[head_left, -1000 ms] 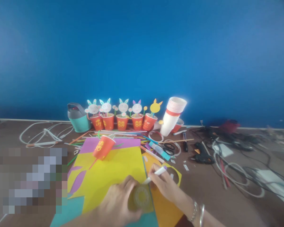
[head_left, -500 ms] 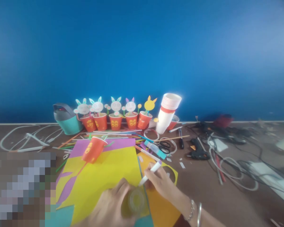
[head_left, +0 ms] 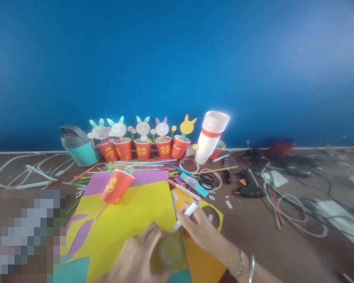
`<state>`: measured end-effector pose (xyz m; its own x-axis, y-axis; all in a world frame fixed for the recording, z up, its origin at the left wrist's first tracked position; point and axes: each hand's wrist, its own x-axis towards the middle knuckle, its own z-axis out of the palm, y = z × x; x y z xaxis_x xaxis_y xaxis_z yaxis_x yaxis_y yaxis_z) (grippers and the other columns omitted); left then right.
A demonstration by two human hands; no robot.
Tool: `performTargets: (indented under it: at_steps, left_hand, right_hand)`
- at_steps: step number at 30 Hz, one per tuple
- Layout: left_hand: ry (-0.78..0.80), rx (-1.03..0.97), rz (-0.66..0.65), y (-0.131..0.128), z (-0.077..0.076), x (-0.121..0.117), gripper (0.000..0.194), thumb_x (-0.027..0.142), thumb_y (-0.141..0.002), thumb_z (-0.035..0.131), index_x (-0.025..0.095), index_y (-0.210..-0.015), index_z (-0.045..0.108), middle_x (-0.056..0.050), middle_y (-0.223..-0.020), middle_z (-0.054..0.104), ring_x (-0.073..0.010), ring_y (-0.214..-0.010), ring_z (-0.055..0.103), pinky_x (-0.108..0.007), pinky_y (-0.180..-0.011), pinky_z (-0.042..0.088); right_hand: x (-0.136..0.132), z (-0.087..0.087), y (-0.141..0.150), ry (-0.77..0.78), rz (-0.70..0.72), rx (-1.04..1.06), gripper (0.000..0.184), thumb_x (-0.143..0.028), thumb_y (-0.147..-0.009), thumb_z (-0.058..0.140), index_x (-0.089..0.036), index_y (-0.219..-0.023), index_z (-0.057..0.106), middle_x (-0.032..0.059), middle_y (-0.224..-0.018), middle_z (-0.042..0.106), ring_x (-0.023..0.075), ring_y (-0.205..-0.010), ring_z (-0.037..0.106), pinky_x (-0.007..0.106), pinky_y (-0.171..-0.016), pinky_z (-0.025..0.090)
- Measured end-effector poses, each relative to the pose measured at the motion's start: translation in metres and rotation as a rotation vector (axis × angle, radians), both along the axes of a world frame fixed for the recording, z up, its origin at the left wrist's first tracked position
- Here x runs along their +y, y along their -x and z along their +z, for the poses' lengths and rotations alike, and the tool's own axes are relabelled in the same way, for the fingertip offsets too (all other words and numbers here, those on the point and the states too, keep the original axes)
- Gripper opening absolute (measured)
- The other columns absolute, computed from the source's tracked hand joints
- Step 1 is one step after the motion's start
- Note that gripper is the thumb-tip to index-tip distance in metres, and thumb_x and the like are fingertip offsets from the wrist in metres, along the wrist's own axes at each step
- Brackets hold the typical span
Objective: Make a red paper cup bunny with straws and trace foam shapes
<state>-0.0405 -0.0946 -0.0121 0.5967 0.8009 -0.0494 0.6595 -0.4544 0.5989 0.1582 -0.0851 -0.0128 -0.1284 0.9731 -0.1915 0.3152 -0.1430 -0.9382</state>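
Note:
My left hand (head_left: 138,257) presses a clear round tape roll (head_left: 170,251) flat onto the yellow paper sheet (head_left: 129,224), fingers curled round its rim. My right hand (head_left: 202,232) grips a white marker pen (head_left: 185,216) with its tip down at the roll's upper right edge. An orange paper sheet (head_left: 202,261) lies under my right hand. A red paper cup (head_left: 115,187) lies tipped over on the yellow and purple sheets, to the upper left of my hands.
A row of red cups with paper bunny faces (head_left: 141,141) stands by the blue wall, beside a teal basket (head_left: 76,147) and a stack of paper cups (head_left: 211,135). Straws, scissors (head_left: 205,181), a glue stick (head_left: 194,185), a glue gun (head_left: 249,186) and cables (head_left: 295,204) litter the floor.
The view has shifted a little, so everything sits further left. My right hand and the pen have edged round the roll's rim; my left hand stays on the roll.

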Motion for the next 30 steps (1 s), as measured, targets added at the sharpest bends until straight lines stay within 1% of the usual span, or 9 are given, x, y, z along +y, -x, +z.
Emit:
performTargets:
  at_steps: [3,6,10,15,19,22,25,28,30]
  left_hand:
    - [0.030,0.020,0.008,0.000,0.002,0.001,0.032,0.023,-0.063,0.061,0.028,-0.095,0.055,0.001,-0.085,0.061,-0.0159,-0.064,0.064,-0.023,-0.055,0.048]
    - [0.055,0.033,0.006,0.000,0.000,0.001,0.032,0.026,-0.064,0.062,0.028,-0.095,0.056,0.001,-0.087,0.061,-0.0168,-0.065,0.064,-0.024,-0.055,0.047]
    - [0.033,0.051,0.008,0.001,-0.004,0.001,0.034,0.029,-0.064,0.064,0.027,-0.097,0.055,0.000,-0.089,0.061,-0.0181,-0.068,0.064,-0.026,-0.057,0.046]
    - [0.041,0.073,0.009,0.000,-0.001,0.000,0.031,0.030,-0.067,0.064,0.026,-0.097,0.056,-0.001,-0.090,0.061,-0.0173,-0.068,0.063,-0.025,-0.057,0.045]
    - [0.046,0.056,-0.007,0.002,0.002,-0.001,0.033,0.031,-0.068,0.066,0.027,-0.100,0.057,0.000,-0.093,0.061,-0.0183,-0.074,0.064,-0.026,-0.063,0.046]
    - [0.043,0.041,-0.014,0.003,0.004,-0.001,0.032,0.034,-0.070,0.066,0.028,-0.100,0.057,0.001,-0.094,0.060,-0.0176,-0.074,0.064,-0.025,-0.062,0.046]
    - [0.030,0.039,-0.020,0.004,0.005,-0.001,0.031,0.034,-0.070,0.066,0.027,-0.099,0.057,0.001,-0.093,0.059,-0.0176,-0.073,0.063,-0.025,-0.061,0.045]
    - [0.023,0.044,-0.014,0.003,0.005,-0.001,0.032,0.033,-0.069,0.068,0.026,-0.098,0.057,0.000,-0.093,0.059,-0.0182,-0.074,0.063,-0.026,-0.062,0.045]
    - [0.019,0.039,-0.010,0.003,0.005,-0.002,0.033,0.032,-0.068,0.068,0.026,-0.098,0.056,0.001,-0.092,0.059,-0.0178,-0.074,0.063,-0.025,-0.062,0.045]
  right_hand:
    - [-0.001,0.000,-0.001,-0.011,0.005,-0.032,0.026,-0.030,-0.089,0.044,-0.022,-0.065,0.036,-0.0065,-0.055,0.044,0.0098,-0.053,0.042,0.022,-0.052,0.032]
    - [-0.003,0.002,-0.001,-0.018,0.007,-0.069,0.025,-0.029,-0.088,0.044,-0.022,-0.066,0.036,-0.0063,-0.056,0.045,0.0098,-0.054,0.042,0.022,-0.052,0.032]
    - [-0.006,0.008,0.000,-0.038,0.000,-0.127,0.023,-0.027,-0.087,0.044,-0.022,-0.066,0.036,-0.0064,-0.058,0.045,0.0100,-0.055,0.043,0.022,-0.053,0.033]
    - [-0.013,0.014,0.000,-0.025,0.003,-0.129,0.022,-0.026,-0.087,0.043,-0.023,-0.067,0.033,-0.0065,-0.059,0.042,0.0106,-0.056,0.043,0.023,-0.054,0.033]
    - [-0.026,0.009,-0.002,-0.052,-0.035,-0.132,0.021,-0.029,-0.088,0.042,-0.023,-0.069,0.033,-0.0060,-0.062,0.039,0.0119,-0.059,0.040,0.024,-0.054,0.034]
    - [-0.036,0.001,-0.002,-0.072,-0.084,-0.142,0.021,-0.033,-0.089,0.040,-0.024,-0.071,0.034,-0.0056,-0.064,0.038,0.0126,-0.059,0.038,0.025,-0.054,0.034]
    - [-0.046,-0.005,-0.001,-0.095,-0.124,-0.156,0.023,-0.036,-0.090,0.039,-0.024,-0.072,0.035,-0.0048,-0.065,0.041,0.0131,-0.060,0.039,0.025,-0.055,0.034]
    - [-0.055,-0.006,0.000,-0.115,-0.142,-0.139,0.025,-0.039,-0.092,0.037,-0.024,-0.072,0.035,-0.0046,-0.065,0.041,0.0134,-0.061,0.041,0.025,-0.057,0.037]
    - [-0.060,-0.004,0.000,-0.120,-0.152,-0.165,0.026,-0.040,-0.092,0.037,-0.023,-0.071,0.036,-0.0047,-0.064,0.040,0.0135,-0.061,0.041,0.024,-0.058,0.038]
